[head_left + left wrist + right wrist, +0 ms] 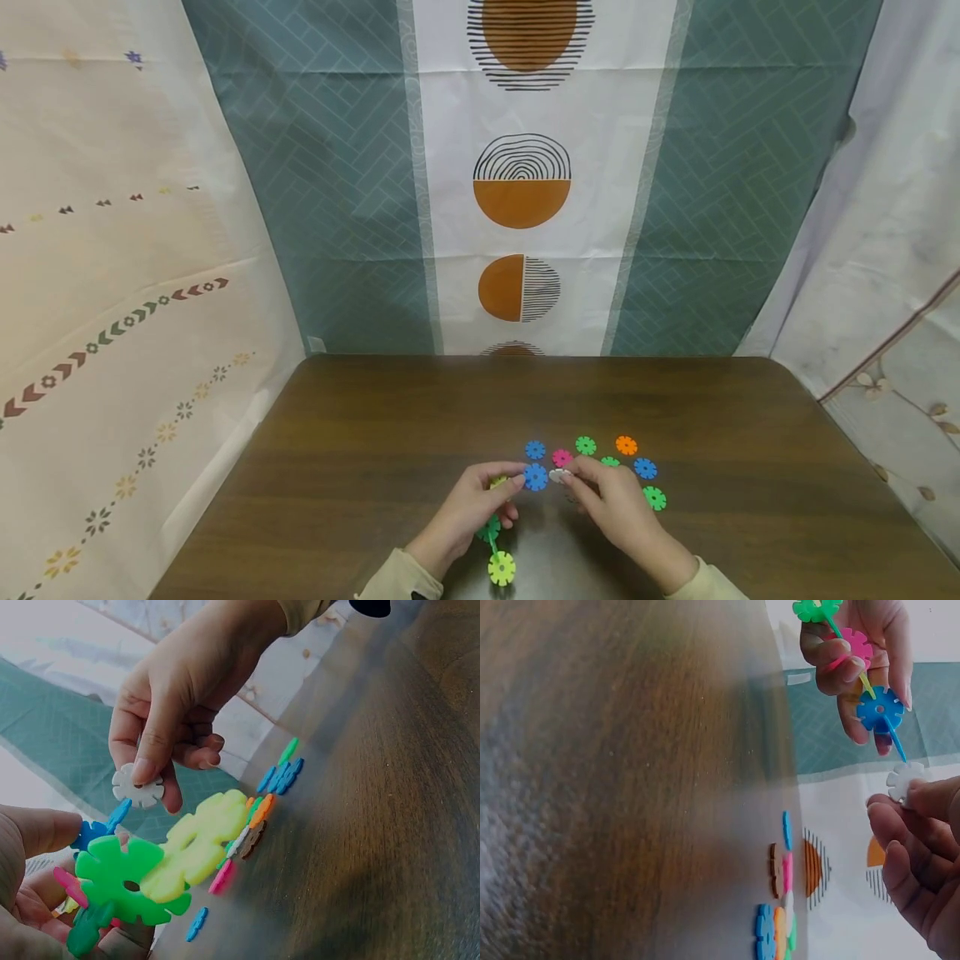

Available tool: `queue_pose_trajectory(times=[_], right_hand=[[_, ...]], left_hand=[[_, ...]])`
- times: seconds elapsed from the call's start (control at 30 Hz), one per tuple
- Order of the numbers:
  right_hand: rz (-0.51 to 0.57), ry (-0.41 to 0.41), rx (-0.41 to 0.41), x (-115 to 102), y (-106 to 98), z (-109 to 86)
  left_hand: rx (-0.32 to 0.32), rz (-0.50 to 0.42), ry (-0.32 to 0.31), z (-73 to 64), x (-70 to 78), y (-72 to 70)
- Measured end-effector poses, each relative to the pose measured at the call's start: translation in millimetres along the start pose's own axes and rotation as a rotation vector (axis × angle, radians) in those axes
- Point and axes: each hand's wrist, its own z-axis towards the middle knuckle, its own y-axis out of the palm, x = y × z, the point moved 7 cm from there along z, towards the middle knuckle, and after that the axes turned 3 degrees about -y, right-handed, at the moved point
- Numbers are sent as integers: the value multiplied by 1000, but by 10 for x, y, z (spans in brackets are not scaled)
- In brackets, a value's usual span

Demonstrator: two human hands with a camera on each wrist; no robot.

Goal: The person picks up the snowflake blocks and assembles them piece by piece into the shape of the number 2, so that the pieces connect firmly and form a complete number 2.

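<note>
My left hand (468,504) holds a chain of interlocking notched plastic discs. In the left wrist view, a green disc (109,874) and a yellow disc (221,825) of this chain hang nearest the camera. Farther up, a pink disc (859,646) is partly covered by the fingers. At the chain's far end, the thumb and fingers pinch a blue disc (871,714), with a second blue disc (894,739) slotted into it edge-on. Between thumb and finger, my right hand (622,508) pinches a white disc (127,787), its rim right at the tip of that second blue disc.
Loose discs lie flat on the brown wooden table (360,417) beyond and beside the right hand, among them a blue disc (535,450), a pink disc (561,457), an orange disc (626,445) and a green disc (655,498). A patterned cloth (337,208) hangs behind the table.
</note>
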Motion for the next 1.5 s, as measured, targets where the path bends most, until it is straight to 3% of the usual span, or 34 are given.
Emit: queue_pose_trajectory(times=[0.33, 0.57, 0.73, 1.03, 1.5], right_hand=[[-55, -59, 16, -32, -3, -6], [-100, -60, 44, -55, -3, -17], [-148, -122, 84, -117, 12, -35], [-337, -253, 159, -253, 34, -69], [-331, -290, 232, -320, 82, -98]], left_hand=[[-8, 47, -4, -20, 22, 16], [25, 7, 15, -22, 29, -3], [15, -14, 17, -12, 18, 15], [1, -38, 20, -14, 5, 44], [-55, -26, 30, -8, -5, 99]])
